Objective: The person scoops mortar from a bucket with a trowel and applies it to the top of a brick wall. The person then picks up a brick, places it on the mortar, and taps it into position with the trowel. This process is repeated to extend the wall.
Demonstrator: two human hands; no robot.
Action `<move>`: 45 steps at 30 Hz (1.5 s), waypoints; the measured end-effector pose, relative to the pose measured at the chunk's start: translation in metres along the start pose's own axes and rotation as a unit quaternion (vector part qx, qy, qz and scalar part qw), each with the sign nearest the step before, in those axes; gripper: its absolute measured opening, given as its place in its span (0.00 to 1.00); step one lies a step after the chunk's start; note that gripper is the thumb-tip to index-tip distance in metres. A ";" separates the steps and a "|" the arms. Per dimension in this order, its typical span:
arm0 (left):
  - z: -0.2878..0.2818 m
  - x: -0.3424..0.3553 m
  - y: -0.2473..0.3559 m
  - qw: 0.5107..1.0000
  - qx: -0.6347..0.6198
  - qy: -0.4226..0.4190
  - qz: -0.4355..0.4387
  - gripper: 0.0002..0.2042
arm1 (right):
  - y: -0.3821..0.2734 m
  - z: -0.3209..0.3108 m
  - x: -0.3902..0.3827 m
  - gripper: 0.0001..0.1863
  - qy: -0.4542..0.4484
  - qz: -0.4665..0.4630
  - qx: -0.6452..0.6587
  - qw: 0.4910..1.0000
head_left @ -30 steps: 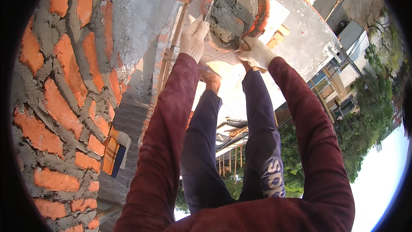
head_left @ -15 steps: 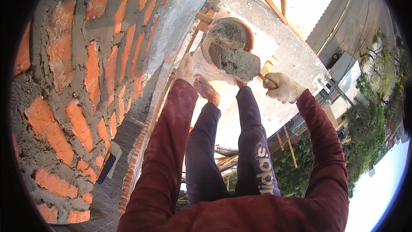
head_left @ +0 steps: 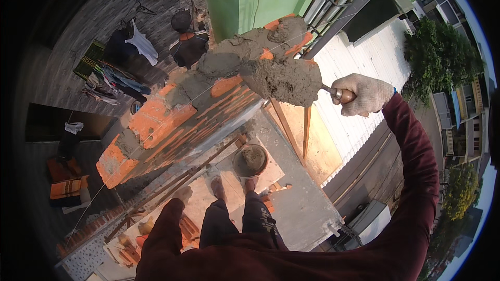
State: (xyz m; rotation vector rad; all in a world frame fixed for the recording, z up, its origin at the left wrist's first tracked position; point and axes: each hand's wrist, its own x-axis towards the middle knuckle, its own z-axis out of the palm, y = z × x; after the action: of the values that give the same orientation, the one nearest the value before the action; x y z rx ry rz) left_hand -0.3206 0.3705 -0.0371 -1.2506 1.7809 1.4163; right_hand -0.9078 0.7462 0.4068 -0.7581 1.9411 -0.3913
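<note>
In a light knitted glove, my right hand is closed round the wooden handle of a trowel. A large heap of wet grey mortar covers its blade. The blade is at the top of a brick wall, beside fresh mortar spread over the bricks; whether they touch I cannot tell. My bare left hand is low on the left, over the boards beside the wall, and its fingers are too unclear to read. By my feet stands a round bucket with mortar inside.
A thin string runs along the wall top. Loose bricks lie on the boards near my feet. Beyond the wall, far below, are hanging clothes and what looks like a person in a dark cap. The concrete ledge ends at a drop on the right.
My right hand has raised the mortar-loaded trowel from over the bucket to the wall top. The view has swung up to show the wall top and the ground beyond it.
</note>
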 end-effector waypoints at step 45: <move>0.000 -0.070 -0.153 0.975 -0.157 -0.028 -0.156 0.19 | -0.117 0.013 0.017 0.26 0.200 0.116 -0.379 0.896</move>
State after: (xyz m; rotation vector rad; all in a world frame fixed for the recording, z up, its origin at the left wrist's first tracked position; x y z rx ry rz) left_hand -0.1536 0.3913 -0.0462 -1.5552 1.2846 1.5662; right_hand -0.8619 0.6474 0.4551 -0.9623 2.5756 0.4320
